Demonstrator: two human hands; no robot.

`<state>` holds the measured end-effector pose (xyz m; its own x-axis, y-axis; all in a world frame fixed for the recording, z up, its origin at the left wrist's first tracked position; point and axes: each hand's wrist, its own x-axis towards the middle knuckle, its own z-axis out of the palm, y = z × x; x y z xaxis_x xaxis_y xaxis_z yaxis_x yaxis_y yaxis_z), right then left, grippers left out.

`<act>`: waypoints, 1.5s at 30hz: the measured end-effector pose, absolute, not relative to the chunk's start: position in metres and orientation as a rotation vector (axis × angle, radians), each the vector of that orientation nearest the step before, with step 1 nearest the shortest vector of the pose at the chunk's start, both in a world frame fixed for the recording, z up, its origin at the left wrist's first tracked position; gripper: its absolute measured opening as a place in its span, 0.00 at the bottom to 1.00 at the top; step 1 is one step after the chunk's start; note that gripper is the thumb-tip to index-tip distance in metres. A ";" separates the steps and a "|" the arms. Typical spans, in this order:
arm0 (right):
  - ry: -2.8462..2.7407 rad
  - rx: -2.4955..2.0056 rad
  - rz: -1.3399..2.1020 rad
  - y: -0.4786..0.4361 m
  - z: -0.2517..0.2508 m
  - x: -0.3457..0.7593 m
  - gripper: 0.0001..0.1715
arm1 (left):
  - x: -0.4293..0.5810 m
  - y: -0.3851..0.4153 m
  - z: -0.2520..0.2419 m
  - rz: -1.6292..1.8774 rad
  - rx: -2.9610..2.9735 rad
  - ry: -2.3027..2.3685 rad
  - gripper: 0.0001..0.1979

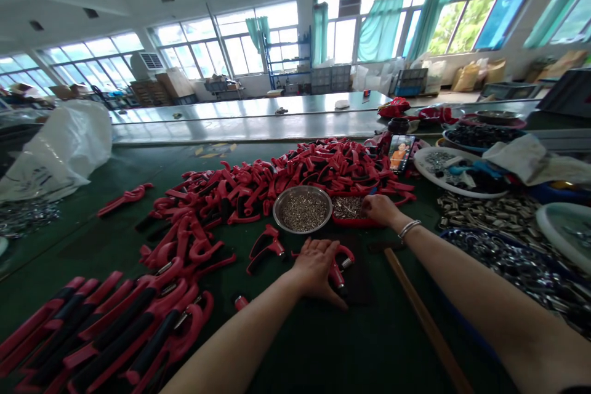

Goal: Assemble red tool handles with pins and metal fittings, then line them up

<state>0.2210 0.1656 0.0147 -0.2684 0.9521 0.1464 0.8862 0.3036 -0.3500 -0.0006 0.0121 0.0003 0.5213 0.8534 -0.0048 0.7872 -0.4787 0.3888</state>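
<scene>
My left hand lies closed over a red handle part on the dark green table, near the front centre. My right hand, with a bracelet on the wrist, reaches into a red tray of small metal pins; its fingers curl down into the pins and what they hold is hidden. Left of that tray stands a round metal bowl full of tiny metal pieces. A big heap of red and black handle parts lies behind the bowl.
Assembled red and black handles are stacked at the front left. A wooden stick lies under my right arm. Plates and trays of metal parts, a phone and a white plastic bag stand around.
</scene>
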 end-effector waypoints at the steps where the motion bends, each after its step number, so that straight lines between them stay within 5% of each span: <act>1: -2.208 -1.641 0.302 0.165 0.016 0.222 0.09 | -0.001 0.012 0.001 0.268 2.421 1.355 0.60; 6: -1.984 -1.513 0.489 0.154 0.023 0.230 0.07 | -0.005 0.019 0.010 0.396 2.329 1.261 0.61; 13: -1.718 -1.220 1.023 0.093 0.028 0.206 0.18 | 0.029 0.044 0.028 1.016 1.406 1.158 0.26; 17: -1.260 -0.960 1.476 0.060 0.027 0.190 0.17 | 0.043 0.042 0.029 1.104 1.131 1.010 0.22; 24: -1.254 -0.972 1.499 0.038 0.021 0.185 0.16 | 0.032 0.029 0.020 1.050 1.151 0.926 0.21; 39: -2.008 -1.283 0.493 0.025 -0.012 0.196 0.08 | -0.003 0.014 -0.005 0.748 1.888 1.515 0.12; 45: -2.334 -1.235 0.186 0.019 -0.001 0.187 0.14 | 0.000 0.013 0.001 0.701 2.044 1.601 0.12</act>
<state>0.1873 0.0193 -0.0014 -0.4709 0.8069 0.3567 0.7400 0.5814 -0.3382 -0.0003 0.0126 0.0008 0.1980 0.9733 0.1163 0.7455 -0.2265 0.6269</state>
